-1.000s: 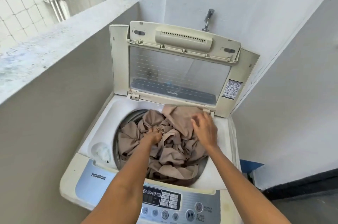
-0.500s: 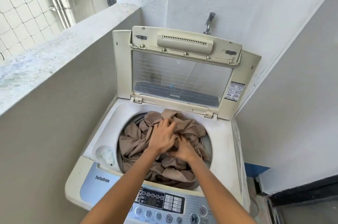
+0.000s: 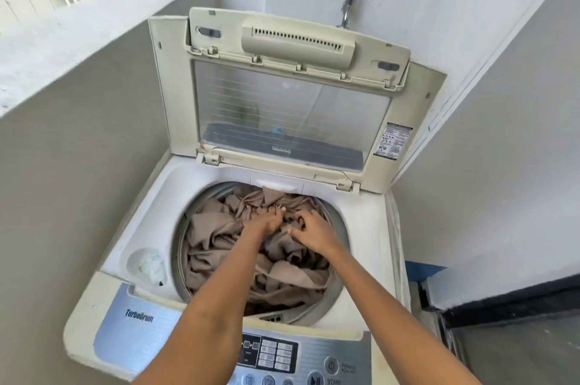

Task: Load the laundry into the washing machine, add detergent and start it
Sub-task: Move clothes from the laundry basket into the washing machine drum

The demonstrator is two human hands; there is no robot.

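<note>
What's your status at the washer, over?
Both hands, left hand and right hand, pressing the beige laundry into the drum. Lid up. No detergent in view; nothing blocking.

left fingertips (image 3: 277,212): tucked into the cloth (image 3: 219,237)
button panel (image 3: 298,359): bottom cut off by the edge
lid sticker (image 3: 394,140): words too small to read

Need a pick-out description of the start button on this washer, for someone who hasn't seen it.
Find the top-loading washing machine with its lid raised, then the silver control panel along its near edge. The start button sits at the panel's bottom right, below the round power button; it alone carries a play/pause symbol, with START printed beside it.
</note>
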